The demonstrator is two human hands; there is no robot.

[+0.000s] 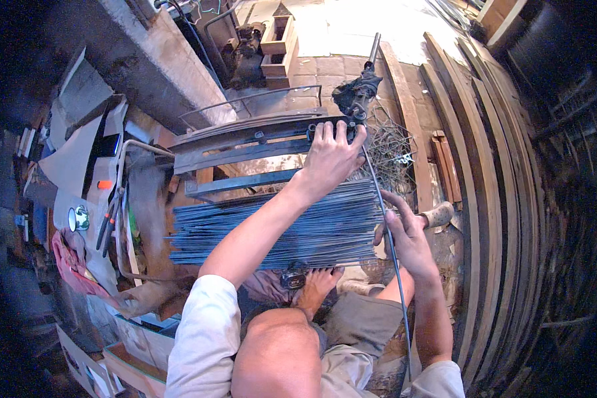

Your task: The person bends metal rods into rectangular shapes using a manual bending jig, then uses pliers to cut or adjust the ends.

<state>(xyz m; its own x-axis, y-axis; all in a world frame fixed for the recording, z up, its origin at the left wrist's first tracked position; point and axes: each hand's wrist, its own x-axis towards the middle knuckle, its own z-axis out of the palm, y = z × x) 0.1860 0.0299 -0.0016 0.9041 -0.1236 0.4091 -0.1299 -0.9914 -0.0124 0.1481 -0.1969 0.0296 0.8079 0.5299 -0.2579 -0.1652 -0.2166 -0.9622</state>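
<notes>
My left hand [331, 156] reaches to the far edge of a metal bench frame, its fingers curled over a dark metal fixture [312, 131]. Just beyond it stands a lever with a pipe handle [374, 52] and black wrapping [358, 91]. My right hand [410, 239] is closed around a thin metal rod [395, 262], which slants from beside the fixture down past my right forearm. A thick bundle of similar thin rods [272, 225] lies across the frame below my left forearm. The part under my left fingers is hidden.
Tangled wire offcuts [395, 146] lie beyond the fixture. Long wooden beams [471, 166] line the right side. At left are pliers [107, 222] with orange-and-black handles, an enamel mug [79, 217] and a pink cloth [73, 259]. Wooden boxes [278, 50] stand at the back.
</notes>
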